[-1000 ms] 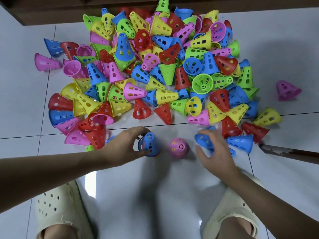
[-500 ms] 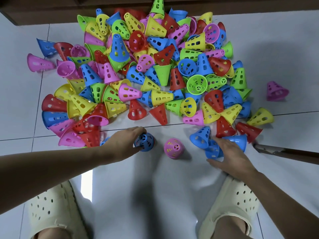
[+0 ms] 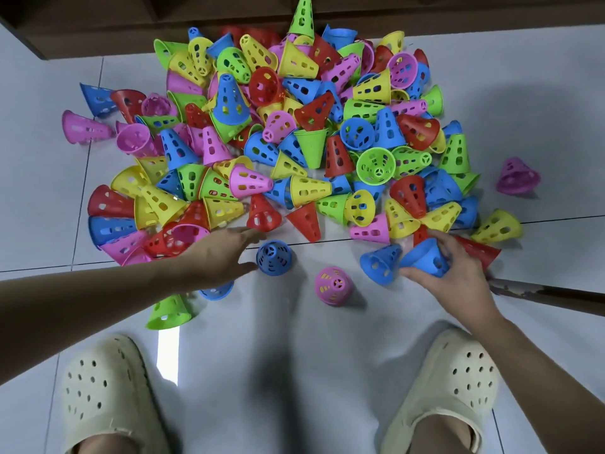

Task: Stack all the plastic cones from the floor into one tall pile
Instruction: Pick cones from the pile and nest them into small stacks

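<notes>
Spread across the far half of the white tiled floor (image 3: pixel 327 371), up against a dark wooden edge (image 3: pixel 98 24): a loose heap of perforated plastic cones (image 3: pixel 294 132) in red, yellow, green, blue and pink, most tipped on their sides, a few nested one in another (a blue one sits over a green one near the heap's far left). Apart from the heap, toward the right edge of the floor, a lone pink cone (image 3: pixel 517 176) and a yellow cone (image 3: pixel 497 226). Nearer the feet, standing upright on the tile: a blue cone (image 3: pixel 274 258) and a pink cone (image 3: pixel 334 285) with yellow showing through its holes, apparently nested over a yellow one. Left hand (image 3: pixel 222 257) flat and spread, fingers straight, reaching toward the heap's near edge, thumb just beside the upright blue cone, gripping nothing. Under that forearm, a green cone (image 3: pixel 168 312) and another blue cone (image 3: pixel 217 290) on their sides. Right hand (image 3: pixel 455 273) curled round a blue tilted cone (image 3: pixel 425 258), with a further blue cone (image 3: pixel 379 264) lying just beside it. Cream perforated clogs (image 3: pixel 108 391) at the near edge. No tall pile built yet.
</notes>
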### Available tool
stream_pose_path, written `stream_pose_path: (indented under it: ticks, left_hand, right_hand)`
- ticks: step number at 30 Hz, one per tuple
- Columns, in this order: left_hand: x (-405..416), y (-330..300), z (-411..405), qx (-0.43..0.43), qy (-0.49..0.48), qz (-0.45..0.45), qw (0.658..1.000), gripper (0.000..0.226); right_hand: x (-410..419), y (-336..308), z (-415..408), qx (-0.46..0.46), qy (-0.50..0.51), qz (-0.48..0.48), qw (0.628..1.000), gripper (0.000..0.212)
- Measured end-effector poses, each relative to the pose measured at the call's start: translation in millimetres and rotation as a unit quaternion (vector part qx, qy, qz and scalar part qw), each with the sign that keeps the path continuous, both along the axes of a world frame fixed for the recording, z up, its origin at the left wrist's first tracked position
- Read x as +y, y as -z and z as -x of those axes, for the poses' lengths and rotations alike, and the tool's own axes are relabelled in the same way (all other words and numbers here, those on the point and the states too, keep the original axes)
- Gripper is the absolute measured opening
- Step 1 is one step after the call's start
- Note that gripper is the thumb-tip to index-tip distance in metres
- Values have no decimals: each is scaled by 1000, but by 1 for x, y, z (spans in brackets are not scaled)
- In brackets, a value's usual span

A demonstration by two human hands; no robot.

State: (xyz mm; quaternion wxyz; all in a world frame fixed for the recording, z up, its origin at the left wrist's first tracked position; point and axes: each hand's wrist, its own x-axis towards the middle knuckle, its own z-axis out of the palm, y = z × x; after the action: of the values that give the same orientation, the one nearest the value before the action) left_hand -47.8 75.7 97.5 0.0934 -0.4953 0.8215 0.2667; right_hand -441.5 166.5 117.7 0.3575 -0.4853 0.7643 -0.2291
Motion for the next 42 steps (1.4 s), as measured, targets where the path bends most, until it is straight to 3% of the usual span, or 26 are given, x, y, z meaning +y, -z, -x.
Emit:
stream_pose_path:
  ticks: [5, 9, 13, 16, 22, 30, 32, 36, 39, 42]
  left_hand:
    - [-9, -12, -48, -25, -29, -7, 999, 40]
    - [-1, -14, -75, -73, -44, -27, 996, 46]
    - [16, -15, -83, -63, -32, -14, 997, 62]
    - [24, -14, -85, -58, 24, 39, 997, 54]
    - [34, -3, -80, -71, 100, 117, 986, 27]
    - [37, 3, -79, -118, 129, 121, 977, 36]
    - [36, -2, -77, -88, 126, 141, 978, 32]
    - [27, -33, -60, 65, 14, 165, 984, 39]
    - [20, -55, -38, 165, -34, 168, 971, 37]
    - [14, -63, -19, 197, -10, 170, 966, 36]
  right_hand:
    - [-19, -22, -38, -16, -111, -35, 993, 73]
    - [-18, -21, -67, 42, -204, -59, 976, 75]
    - [-14, -17, -73, 83, -288, -40, 953, 52]
    - [-14, -13, -77, 91, -309, -13, 946, 49]
    - [-16, 4, -94, 118, -338, -100, 928, 45]
    - [-9, 35, -98, 144, -355, -88, 920, 44]
    - [-6, 40, -96, 125, -341, -82, 928, 46]
    - [-3, 43, -83, 90, -346, -97, 929, 66]
    - [2, 39, -68, 96, -322, -72, 939, 64]
    - [7, 28, -54, 101, -324, -46, 939, 58]
